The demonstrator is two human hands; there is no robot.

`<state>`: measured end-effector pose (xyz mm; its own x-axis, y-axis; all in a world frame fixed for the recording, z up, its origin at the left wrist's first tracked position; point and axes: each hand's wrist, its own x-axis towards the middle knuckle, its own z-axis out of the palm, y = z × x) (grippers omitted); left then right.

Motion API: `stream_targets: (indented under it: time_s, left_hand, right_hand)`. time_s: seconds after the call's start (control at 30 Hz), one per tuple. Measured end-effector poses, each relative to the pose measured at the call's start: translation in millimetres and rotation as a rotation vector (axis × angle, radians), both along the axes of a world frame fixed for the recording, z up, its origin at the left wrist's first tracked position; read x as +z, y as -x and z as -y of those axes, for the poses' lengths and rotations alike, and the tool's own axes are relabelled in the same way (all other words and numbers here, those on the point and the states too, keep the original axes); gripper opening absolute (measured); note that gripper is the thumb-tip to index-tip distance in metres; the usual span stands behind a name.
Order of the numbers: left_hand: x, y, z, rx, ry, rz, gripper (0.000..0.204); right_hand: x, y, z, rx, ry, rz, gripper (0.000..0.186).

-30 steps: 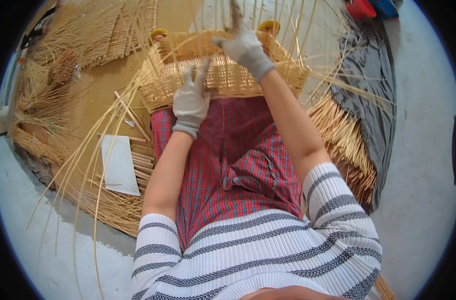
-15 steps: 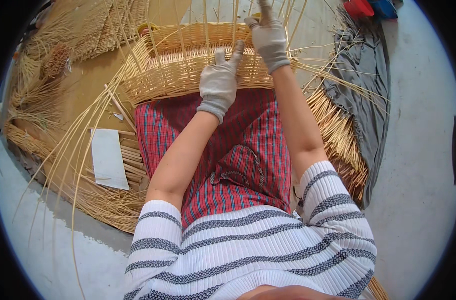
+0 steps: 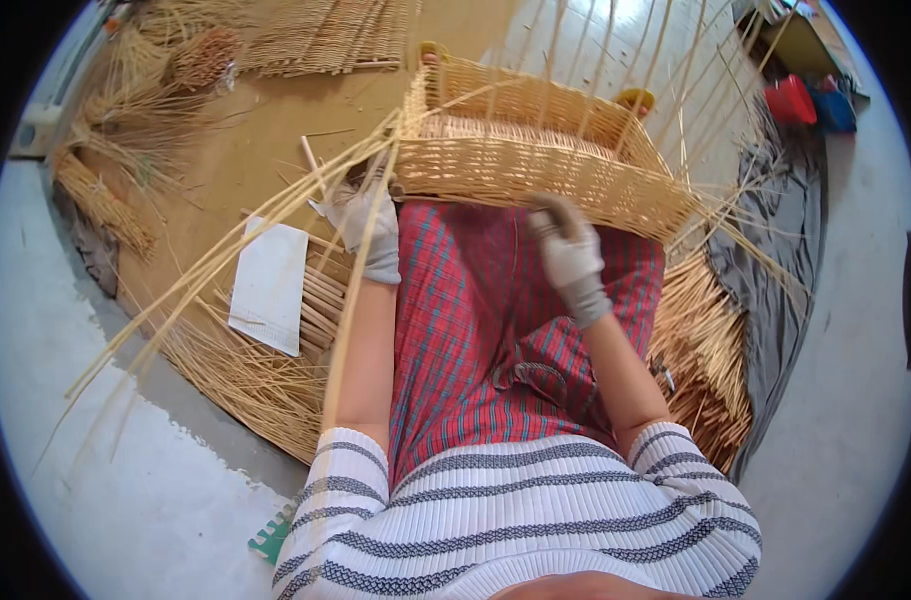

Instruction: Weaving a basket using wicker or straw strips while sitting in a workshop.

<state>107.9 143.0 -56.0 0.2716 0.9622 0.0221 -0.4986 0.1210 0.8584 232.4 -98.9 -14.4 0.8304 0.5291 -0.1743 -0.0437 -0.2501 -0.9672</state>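
A rectangular woven cane basket (image 3: pixel 546 175) lies across my red plaid apron (image 3: pixel 446 330), with tall loose stakes rising from it and long strands (image 3: pixel 246 237) fanning out at both ends. My left hand (image 3: pixel 368 222), in a pale glove, is at the basket's left corner behind the strands, its fingers closed on something I cannot make out. My right hand (image 3: pixel 568 250), in a stained pale glove, is just below the basket's front wall, fingers bent and smeared by motion; whether they hold anything I cannot tell.
Woven mats (image 3: pixel 321 40) and cane bundles (image 3: pixel 111 200) lie on tan board at the left and back. A white sheet (image 3: pixel 266 285) rests on short rods (image 3: pixel 321 310). At right are cane sticks (image 3: pixel 701 370), grey cloth (image 3: pixel 776 250), a red container (image 3: pixel 788 100) and a blue container (image 3: pixel 834 112).
The basket has swung rightward and slants down at its right end. My left hand has moved left to its corner; my right hand has dropped from the top to below the front wall.
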Motion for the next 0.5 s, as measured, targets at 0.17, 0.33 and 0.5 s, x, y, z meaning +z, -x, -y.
stream_targets:
  time_s: [0.17, 0.33, 0.5]
  left_hand:
    - [-4, 15, 3, -0.087, -0.233, -0.017, 0.032]
    - [13, 19, 7, -0.377, -0.211, 0.042, 0.046]
    - [1, -17, -45, -0.272, -0.48, -0.445, 0.06]
  right_hand:
    - [37, 67, -99, 0.54, -0.134, 0.542, 0.029]
    - [54, 82, -127, 0.605, 0.02, 0.912, 0.034]
    - [55, 54, -91, 0.516, -0.218, 0.898, 0.034]
